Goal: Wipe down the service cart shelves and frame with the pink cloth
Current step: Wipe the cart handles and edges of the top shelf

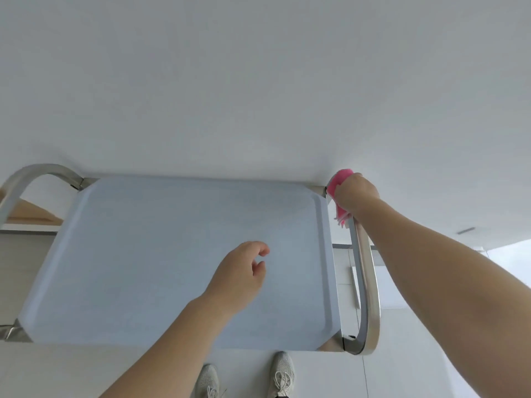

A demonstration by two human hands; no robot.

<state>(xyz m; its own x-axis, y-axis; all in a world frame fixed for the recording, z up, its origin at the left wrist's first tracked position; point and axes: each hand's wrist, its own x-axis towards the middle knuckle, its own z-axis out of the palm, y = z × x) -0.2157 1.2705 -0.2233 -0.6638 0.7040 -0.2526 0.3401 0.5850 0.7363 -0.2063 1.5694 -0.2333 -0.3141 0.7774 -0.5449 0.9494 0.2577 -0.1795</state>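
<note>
Pink cloth, pale blue shelf, silver frame.

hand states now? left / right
Left hand: open, fingers loosely curled, holding nothing, over the top shelf.
Right hand: gripping the pink cloth against the cart handle.

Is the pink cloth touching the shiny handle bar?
Touching. The head view shows the right hand pressing the pink cloth around the far end of the metal handle bar.
</note>
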